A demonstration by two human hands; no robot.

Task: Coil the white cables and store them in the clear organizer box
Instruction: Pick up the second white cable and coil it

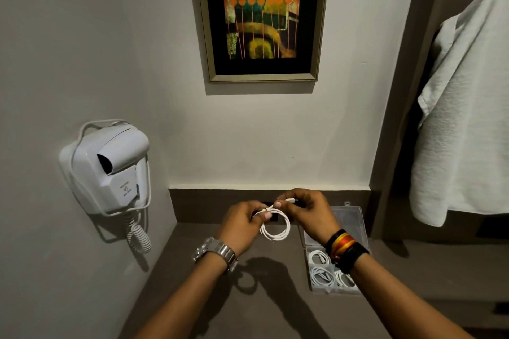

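A white cable [276,228] hangs in a small round coil above the dark counter [209,292]. My left hand [241,224] pinches the coil at its top left. My right hand [307,212] grips the same cable's loose end and plug, just right of the coil's top. The clear organizer box [347,221] lies open on the counter to the right, partly under my right wrist. Its lid stands back toward the wall. Three coiled white cables [322,276] lie in its compartments.
A white wall-mounted hair dryer [110,168] with a curly cord hangs on the left wall. A framed painting [260,16] is on the back wall. A pale shirt [465,118] hangs at the right, beside a brown panel.
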